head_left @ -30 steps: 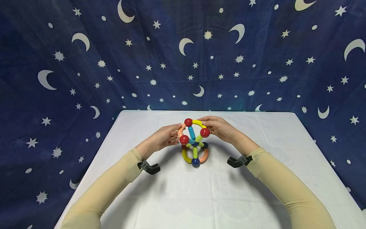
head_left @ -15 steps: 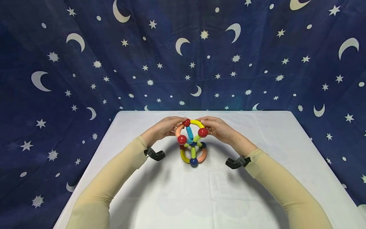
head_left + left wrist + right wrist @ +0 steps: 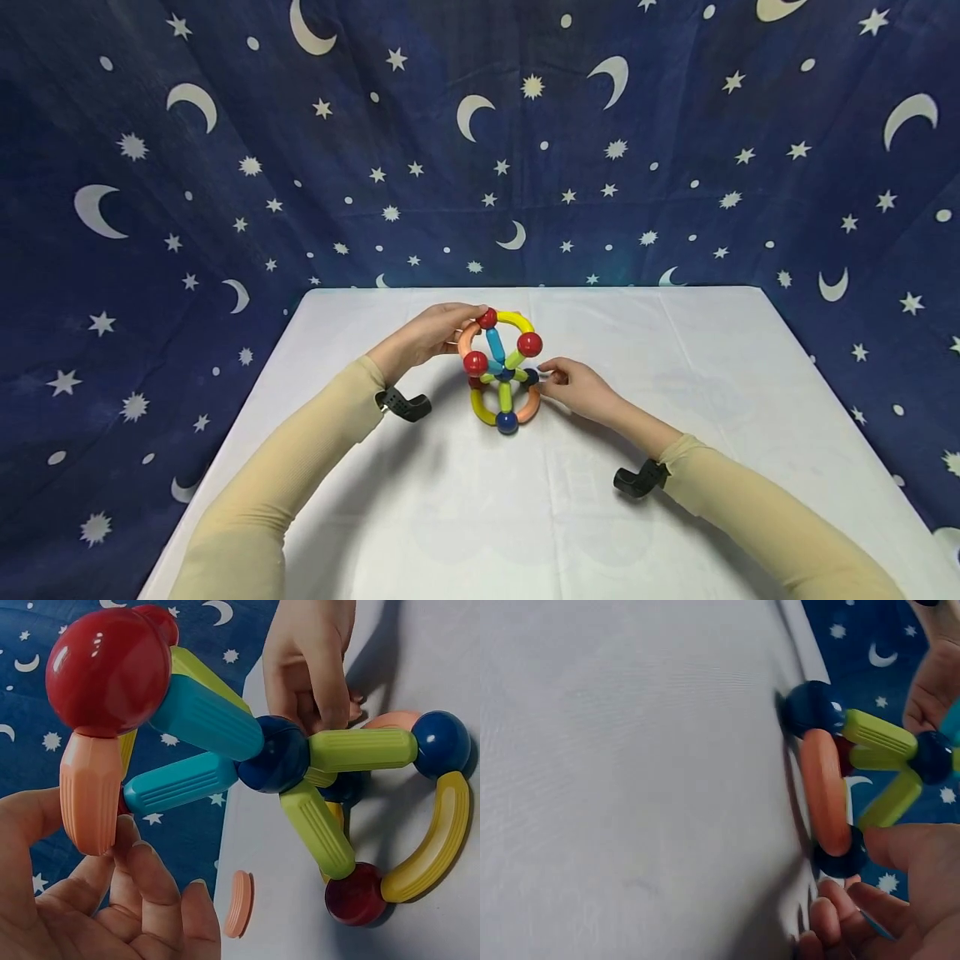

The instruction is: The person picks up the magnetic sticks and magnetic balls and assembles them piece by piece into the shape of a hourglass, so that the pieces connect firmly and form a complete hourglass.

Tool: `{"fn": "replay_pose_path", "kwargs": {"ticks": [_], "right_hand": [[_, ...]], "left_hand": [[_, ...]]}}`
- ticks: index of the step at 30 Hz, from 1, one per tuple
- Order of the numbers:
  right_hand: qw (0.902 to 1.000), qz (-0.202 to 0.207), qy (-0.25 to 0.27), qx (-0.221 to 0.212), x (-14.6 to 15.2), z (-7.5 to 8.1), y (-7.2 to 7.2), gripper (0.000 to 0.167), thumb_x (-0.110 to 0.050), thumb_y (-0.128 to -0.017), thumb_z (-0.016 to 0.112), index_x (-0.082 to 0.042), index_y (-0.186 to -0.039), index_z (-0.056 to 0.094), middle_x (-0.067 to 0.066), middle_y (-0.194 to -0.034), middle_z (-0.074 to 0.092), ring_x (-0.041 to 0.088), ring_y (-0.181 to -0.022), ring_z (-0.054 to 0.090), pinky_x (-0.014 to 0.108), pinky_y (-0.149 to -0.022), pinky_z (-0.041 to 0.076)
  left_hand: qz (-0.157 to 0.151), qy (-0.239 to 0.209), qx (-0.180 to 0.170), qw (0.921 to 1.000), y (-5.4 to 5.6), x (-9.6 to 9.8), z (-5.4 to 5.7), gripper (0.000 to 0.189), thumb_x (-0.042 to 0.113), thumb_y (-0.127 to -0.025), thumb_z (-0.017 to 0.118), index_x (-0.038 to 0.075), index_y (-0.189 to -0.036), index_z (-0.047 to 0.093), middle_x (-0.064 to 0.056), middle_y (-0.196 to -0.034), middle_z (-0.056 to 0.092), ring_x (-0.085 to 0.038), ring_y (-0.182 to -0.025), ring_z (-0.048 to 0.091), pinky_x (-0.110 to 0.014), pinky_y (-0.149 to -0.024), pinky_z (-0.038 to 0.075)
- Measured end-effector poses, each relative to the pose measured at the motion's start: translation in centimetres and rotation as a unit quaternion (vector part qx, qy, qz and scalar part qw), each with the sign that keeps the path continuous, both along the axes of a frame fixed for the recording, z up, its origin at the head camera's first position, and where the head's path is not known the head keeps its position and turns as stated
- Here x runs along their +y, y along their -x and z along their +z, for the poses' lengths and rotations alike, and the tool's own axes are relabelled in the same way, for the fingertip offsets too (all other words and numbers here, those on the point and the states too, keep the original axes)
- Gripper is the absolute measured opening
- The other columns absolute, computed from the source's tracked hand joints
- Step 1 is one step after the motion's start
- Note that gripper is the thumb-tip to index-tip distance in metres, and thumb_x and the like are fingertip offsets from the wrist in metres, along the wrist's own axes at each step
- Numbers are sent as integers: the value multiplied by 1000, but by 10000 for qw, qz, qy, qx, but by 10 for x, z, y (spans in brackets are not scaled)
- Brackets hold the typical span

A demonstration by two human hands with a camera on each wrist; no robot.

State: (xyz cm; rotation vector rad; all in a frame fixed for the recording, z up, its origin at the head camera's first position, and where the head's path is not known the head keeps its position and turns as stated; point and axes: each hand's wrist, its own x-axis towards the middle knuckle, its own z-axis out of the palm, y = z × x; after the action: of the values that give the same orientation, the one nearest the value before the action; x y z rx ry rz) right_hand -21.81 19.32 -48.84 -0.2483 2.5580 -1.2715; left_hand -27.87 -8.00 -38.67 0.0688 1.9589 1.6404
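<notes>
A model of magnetic building sticks and balls (image 3: 506, 400) stands on the white table. Its upper ring has red balls (image 3: 529, 344), a yellow curved stick (image 3: 514, 319) and a peach curved stick (image 3: 90, 795). Straight blue and green sticks meet at a blue centre ball (image 3: 274, 754). Below, blue and red balls join yellow and orange curved sticks in the base ring. My left hand (image 3: 431, 333) pinches the upper ring at its far-left red ball (image 3: 487, 318). Low on the right, my right hand (image 3: 581, 388) holds a base blue ball (image 3: 840, 855) between thumb and fingers.
A loose peach curved stick (image 3: 239, 904) lies on the table (image 3: 637, 533), seen beyond the model in the left wrist view. Dark blue cloth (image 3: 420, 125) with moons and stars hangs behind and beside the table.
My left hand has moved from the side of the upper ring to its far red ball. My right hand has let go of the upper ring and come down to the base.
</notes>
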Motion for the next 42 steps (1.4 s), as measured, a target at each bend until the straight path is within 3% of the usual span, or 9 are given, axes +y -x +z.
{"fn": "replay_pose_path", "kwargs": {"ticks": [5, 11, 15, 18, 23, 29, 34, 38, 42], "right_hand": [[9989, 4, -225, 412, -9, -2, 4, 36, -23, -95, 69, -5, -126, 67, 2, -88, 63, 18, -73, 53, 32, -65, 42], [9990, 66, -251, 365, -16, -4, 16, 31, -25, -96, 71, -8, -121, 71, 2, -88, 65, 19, -74, 54, 32, -66, 43], [9991, 203, -207, 300, -22, -5, 29, 30, -23, -96, 70, -9, -122, 71, 3, -91, 67, 19, -76, 55, 32, -66, 45], [9992, 254, -179, 239, -28, -4, 39, 29, -22, -97, 70, -8, -122, 72, 3, -94, 69, 19, -80, 57, 32, -69, 46], [9992, 342, -87, 196, -39, -5, 54, 25, -20, -97, 70, -6, -117, 73, 6, -101, 70, 22, -88, 57, 34, -75, 47], [9981, 532, 258, 189, -51, -7, 67, 20, -10, -92, 71, -3, -110, 74, 10, -108, 72, 24, -95, 59, 37, -85, 49], [9974, 622, 371, -60, -55, -7, 72, 24, -8, -90, 70, -3, -114, 73, 11, -109, 71, 24, -93, 59, 35, -82, 51], [9987, 269, 113, 426, -50, -5, 77, 21, -15, -95, 69, -5, -113, 73, 10, -107, 71, 25, -93, 59, 37, -83, 50], [9899, -293, -507, 1289, -45, -3, 90, 25, -20, -99, 66, -7, -120, 71, 10, -114, 69, 28, -102, 58, 44, -89, 49]], "left_hand": [[69, 10, -6, 10000, -2, 0, 1, 43, 36, -102, 62, 5, -132, 65, -1, -95, 70, -13, -76, 62, -29, -72, 54], [158, 152, 23, 9998, -3, -7, 0, 44, 37, -102, 63, 5, -132, 65, -2, -92, 68, -12, -75, 62, -28, -73, 54], [170, 231, -24, 9996, -8, -16, 0, 44, 37, -101, 62, 4, -131, 63, -1, -87, 67, -11, -74, 63, -33, -84, 56], [173, 203, -154, 9995, -15, -24, 0, 45, 39, -102, 62, 5, -131, 61, 0, -85, 68, -11, -73, 61, -37, -90, 55], [247, -149, -611, 9977, -29, -35, -1, 44, 38, -101, 63, 6, -131, 61, 0, -83, 67, -13, -74, 62, -34, -87, 55], [396, -756, -1195, 9892, -50, -41, -1, 37, 34, -101, 64, 8, -127, 59, -3, -88, 67, -14, -76, 64, -30, -82, 57], [486, -978, -1229, 9864, -59, -42, -3, 31, 32, -102, 63, 9, -122, 59, -4, -91, 68, -13, -75, 65, -29, -80, 57], [478, -947, -1156, 9876, -60, -43, -3, 34, 33, -101, 63, 9, -124, 58, -3, -89, 68, -13, -74, 65, -29, -80, 57], [474, -885, -1128, 9885, -60, -44, -3, 38, 34, -101, 63, 8, -128, 57, -3, -90, 69, -14, -75, 65, -29, -80, 57]]}}
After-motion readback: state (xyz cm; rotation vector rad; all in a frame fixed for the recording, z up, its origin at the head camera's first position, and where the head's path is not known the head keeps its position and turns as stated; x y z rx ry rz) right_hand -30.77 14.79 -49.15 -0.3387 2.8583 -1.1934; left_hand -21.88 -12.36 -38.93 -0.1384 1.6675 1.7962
